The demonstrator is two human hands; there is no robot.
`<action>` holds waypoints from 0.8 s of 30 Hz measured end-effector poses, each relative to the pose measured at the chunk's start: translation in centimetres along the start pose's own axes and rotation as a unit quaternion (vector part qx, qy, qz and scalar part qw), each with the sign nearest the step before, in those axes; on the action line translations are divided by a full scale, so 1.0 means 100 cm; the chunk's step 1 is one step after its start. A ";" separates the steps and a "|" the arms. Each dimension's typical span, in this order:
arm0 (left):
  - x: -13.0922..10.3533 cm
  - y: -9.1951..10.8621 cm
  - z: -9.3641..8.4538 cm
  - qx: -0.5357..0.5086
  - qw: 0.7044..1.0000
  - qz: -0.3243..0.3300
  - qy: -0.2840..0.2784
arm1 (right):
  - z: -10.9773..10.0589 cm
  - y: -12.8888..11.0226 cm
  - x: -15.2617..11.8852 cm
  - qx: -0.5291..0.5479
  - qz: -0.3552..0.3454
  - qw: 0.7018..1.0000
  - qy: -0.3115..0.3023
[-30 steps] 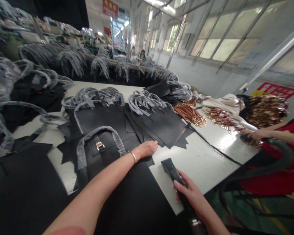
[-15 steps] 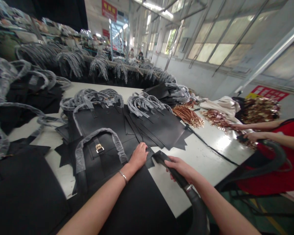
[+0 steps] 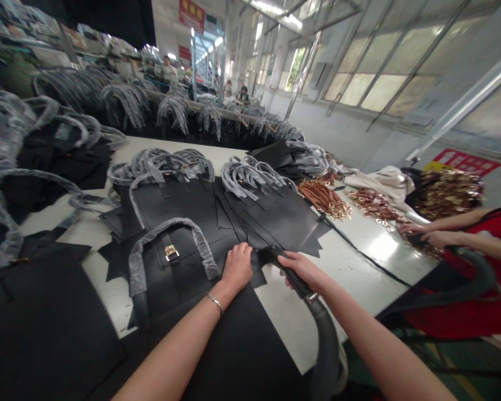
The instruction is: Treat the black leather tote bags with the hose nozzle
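My left hand (image 3: 239, 267), with a bracelet at the wrist, rests on a black leather bag panel (image 3: 234, 334); its fingers are bent together at the panel's upper right edge. The panel carries a gold buckle (image 3: 172, 253) and a plastic-wrapped handle (image 3: 167, 225). My right hand (image 3: 301, 272) is closed round the grip of a black hose nozzle (image 3: 294, 281), whose tip reaches the panel edge close beside my left fingers. From the grip a thick ribbed hose (image 3: 328, 340) bends down toward me.
Stacks of black bag panels (image 3: 275, 214) with wrapped handles lie behind. Brown straps (image 3: 323, 197) with gold clasps are heaped on the white table (image 3: 346, 278). At right, a person in red (image 3: 492, 267) handles straps, with another hose near them. More panels (image 3: 37, 328) lie left.
The hose nozzle in my right hand has moved left and slightly up, its tip now at the panel edge. My left hand stays at nearly the same spot on the panel.
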State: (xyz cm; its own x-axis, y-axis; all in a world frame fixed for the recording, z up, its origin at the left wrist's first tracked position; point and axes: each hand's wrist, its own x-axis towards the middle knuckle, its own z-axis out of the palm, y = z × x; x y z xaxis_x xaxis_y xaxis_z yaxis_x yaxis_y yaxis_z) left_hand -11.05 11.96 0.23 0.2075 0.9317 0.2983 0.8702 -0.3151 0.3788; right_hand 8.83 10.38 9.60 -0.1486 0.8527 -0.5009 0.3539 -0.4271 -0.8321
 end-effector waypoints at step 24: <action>0.021 0.012 -0.020 0.105 0.830 0.521 -0.170 | -0.006 0.063 -0.094 0.067 0.028 0.997 0.031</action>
State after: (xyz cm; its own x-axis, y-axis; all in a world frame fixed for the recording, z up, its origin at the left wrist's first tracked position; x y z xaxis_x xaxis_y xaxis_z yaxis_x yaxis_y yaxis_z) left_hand -10.45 13.12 3.10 0.9793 0.1812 0.0903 0.1900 -0.9766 -0.1009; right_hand 13.00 -0.14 9.26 -0.0728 0.8417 -0.5350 0.2319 -0.5075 -0.8299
